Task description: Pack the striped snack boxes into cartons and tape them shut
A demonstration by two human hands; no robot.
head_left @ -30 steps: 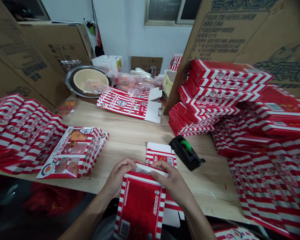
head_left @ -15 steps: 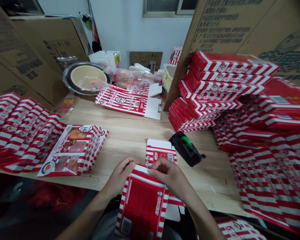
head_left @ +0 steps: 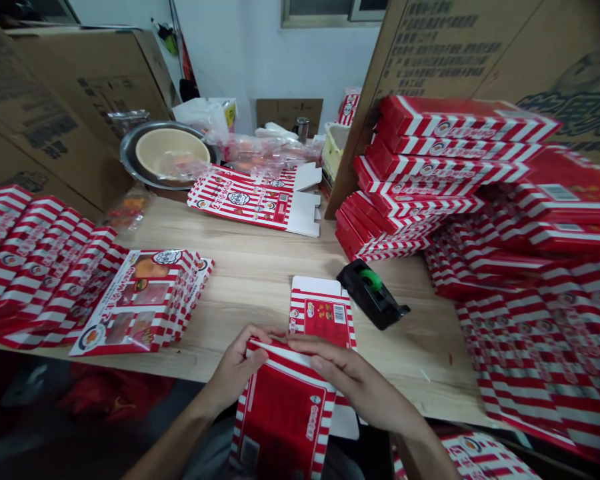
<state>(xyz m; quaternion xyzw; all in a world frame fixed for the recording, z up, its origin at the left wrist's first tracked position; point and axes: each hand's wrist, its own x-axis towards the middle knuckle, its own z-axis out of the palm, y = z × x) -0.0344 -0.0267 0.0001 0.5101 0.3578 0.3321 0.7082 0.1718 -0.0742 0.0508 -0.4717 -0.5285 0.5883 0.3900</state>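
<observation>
A red carton (head_left: 283,420) with striped red-and-white edges stands near my lap, its back panel facing me and its top end up. My left hand (head_left: 241,367) grips its upper left corner, thumb on the near face and fingers behind. My right hand (head_left: 347,373) lies along the top right edge, fingers stretched over the top end and thumb against the near face. Beyond my hands, a flat striped carton (head_left: 325,310) lies on the table, partly hidden. Another carton's white flap (head_left: 344,423) shows below my right hand.
A black tape dispenser (head_left: 373,293) sits right of the flat carton. Stacked striped cartons (head_left: 460,153) fill the right side; windowed cartons (head_left: 145,300) lean in rows at left. Behind are unfolded cartons (head_left: 253,200), a cream bowl (head_left: 173,152) and plastic-wrapped items (head_left: 275,153).
My right fingers have gone from pinching the white top flap to lying stretched over the top end. Less of the white flap shows, and the view has shifted slightly.
</observation>
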